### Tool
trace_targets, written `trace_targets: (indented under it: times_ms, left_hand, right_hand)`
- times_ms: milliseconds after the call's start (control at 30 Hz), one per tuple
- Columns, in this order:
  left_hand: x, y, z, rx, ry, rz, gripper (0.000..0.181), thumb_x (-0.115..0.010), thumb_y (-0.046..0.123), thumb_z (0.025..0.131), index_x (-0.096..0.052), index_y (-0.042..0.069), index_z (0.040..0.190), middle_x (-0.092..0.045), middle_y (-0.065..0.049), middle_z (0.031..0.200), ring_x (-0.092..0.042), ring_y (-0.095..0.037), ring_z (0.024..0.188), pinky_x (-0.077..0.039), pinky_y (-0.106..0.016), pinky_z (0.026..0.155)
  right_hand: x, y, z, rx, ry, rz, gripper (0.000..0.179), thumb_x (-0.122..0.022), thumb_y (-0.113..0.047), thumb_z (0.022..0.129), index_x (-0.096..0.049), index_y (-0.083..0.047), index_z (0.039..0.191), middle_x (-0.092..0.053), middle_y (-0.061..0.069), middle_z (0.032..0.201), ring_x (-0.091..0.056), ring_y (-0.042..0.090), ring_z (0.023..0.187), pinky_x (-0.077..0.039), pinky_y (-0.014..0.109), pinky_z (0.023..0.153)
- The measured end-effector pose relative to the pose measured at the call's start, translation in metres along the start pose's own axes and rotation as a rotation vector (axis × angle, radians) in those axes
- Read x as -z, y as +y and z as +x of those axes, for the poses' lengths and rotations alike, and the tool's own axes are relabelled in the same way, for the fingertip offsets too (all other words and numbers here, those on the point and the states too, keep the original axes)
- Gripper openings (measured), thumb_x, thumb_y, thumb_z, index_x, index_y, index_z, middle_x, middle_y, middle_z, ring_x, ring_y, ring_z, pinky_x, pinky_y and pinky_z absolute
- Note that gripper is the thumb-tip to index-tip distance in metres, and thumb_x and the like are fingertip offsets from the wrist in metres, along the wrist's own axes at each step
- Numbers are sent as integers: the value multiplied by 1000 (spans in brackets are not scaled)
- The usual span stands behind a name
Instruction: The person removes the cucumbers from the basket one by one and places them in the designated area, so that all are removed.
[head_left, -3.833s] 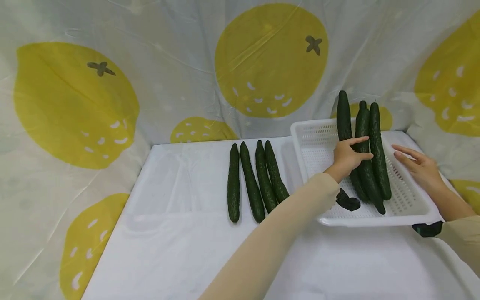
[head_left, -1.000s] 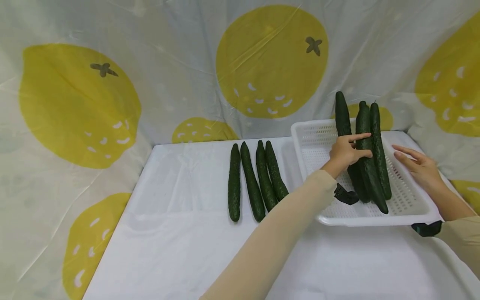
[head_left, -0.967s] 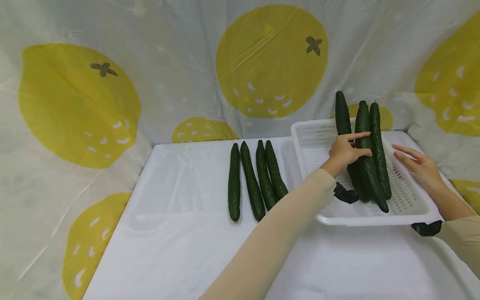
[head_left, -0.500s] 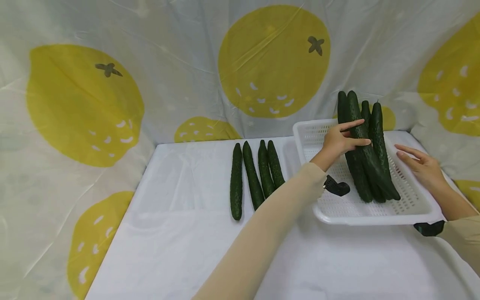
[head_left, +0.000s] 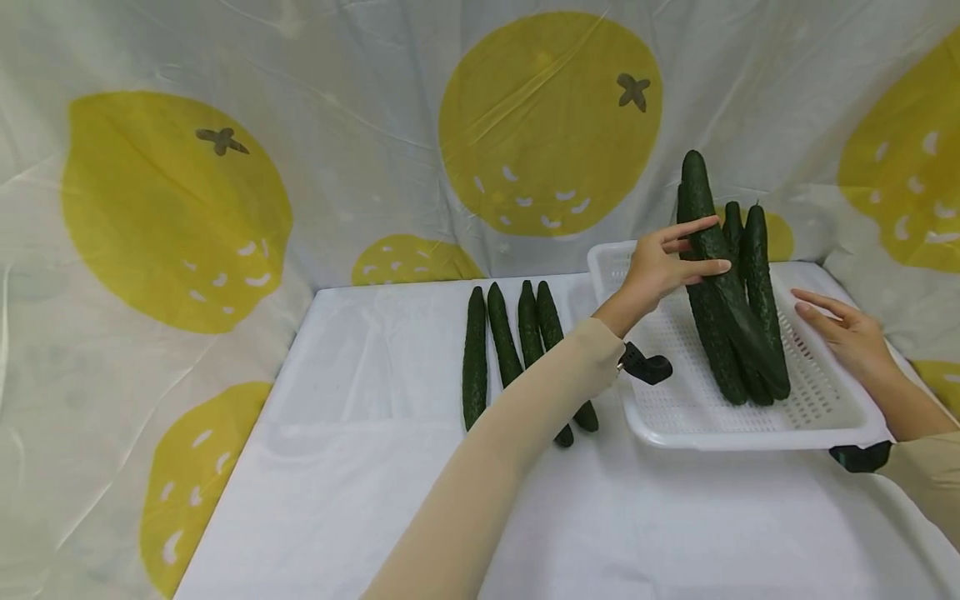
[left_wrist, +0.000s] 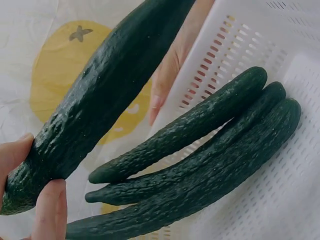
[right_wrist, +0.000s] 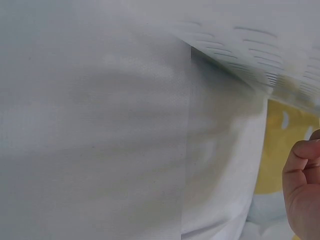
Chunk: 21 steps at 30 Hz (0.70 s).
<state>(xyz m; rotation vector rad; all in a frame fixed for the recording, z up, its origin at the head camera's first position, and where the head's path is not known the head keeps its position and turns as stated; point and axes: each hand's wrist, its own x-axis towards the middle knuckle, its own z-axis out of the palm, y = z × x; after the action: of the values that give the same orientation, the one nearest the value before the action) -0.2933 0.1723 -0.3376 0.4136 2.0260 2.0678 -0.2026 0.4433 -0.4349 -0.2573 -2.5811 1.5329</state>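
Observation:
My left hand (head_left: 660, 262) grips a long dark green cucumber (head_left: 697, 192) between thumb and fingers near its upper end, slanting over the white perforated plastic basket (head_left: 738, 440). Three more cucumbers (left_wrist: 210, 155) lean side by side in the basket, their tops past its back rim; in the left wrist view the held cucumber (left_wrist: 110, 82) is apart from them. At the basket's right side my right hand (head_left: 847, 337) has its fingers extended along the outside of the wall. Part of that hand (right_wrist: 302, 195) shows at the right wrist view's edge.
Several cucumbers (head_left: 474, 358) lie in a row on the white-covered table (head_left: 360, 367) left of the basket; my left sleeve (head_left: 487, 467) covers parts of some. A curtain (head_left: 360, 125) printed with yellow lemons hangs right behind the table.
My left hand has drawn one cucumber up and to the left, away from the others in the basket. The right hand has stayed at the basket's side.

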Motion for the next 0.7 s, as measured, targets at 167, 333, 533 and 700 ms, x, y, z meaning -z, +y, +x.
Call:
trace_targets:
  times_ms: [167, 333, 533, 700]
  left_hand:
    - [11, 4, 0, -29, -18, -56, 54, -86, 3, 77, -74, 30, 122, -57, 14, 126, -55, 1, 109, -59, -24, 69]
    - [21, 6, 0, -68, -56, -111, 55, -85, 0, 78, -73, 27, 125, -56, 12, 129, -54, -1, 114, -60, -25, 70]
    - [35, 12, -2, -99, -86, -156, 57, -84, -2, 78, -72, 25, 127, -55, 12, 130, -55, -1, 113, -60, -27, 72]
    - [46, 16, -6, -107, -114, -187, 59, -83, -4, 78, -70, 23, 130, -54, 10, 131, -65, -10, 98, -60, -28, 74]
  right_hand:
    - [2, 0, 1, -19, -6, -8, 46, -54, -39, 104, -46, -44, 148, -32, -26, 147, -24, -2, 136, -28, -1, 83]
    - [2, 2, 2, -26, -3, -5, 45, -55, -39, 103, -46, -45, 148, -33, -26, 146, -25, -2, 135, -27, 0, 82]
    - [4, 2, 3, -12, -3, 17, 44, -56, -37, 103, -50, -44, 146, -40, -30, 139, -32, -4, 127, -29, 2, 76]
    - [5, 3, 4, -14, 1, 15, 44, -57, -38, 103, -50, -43, 146, -44, -36, 130, -29, -4, 131, -27, 1, 78]
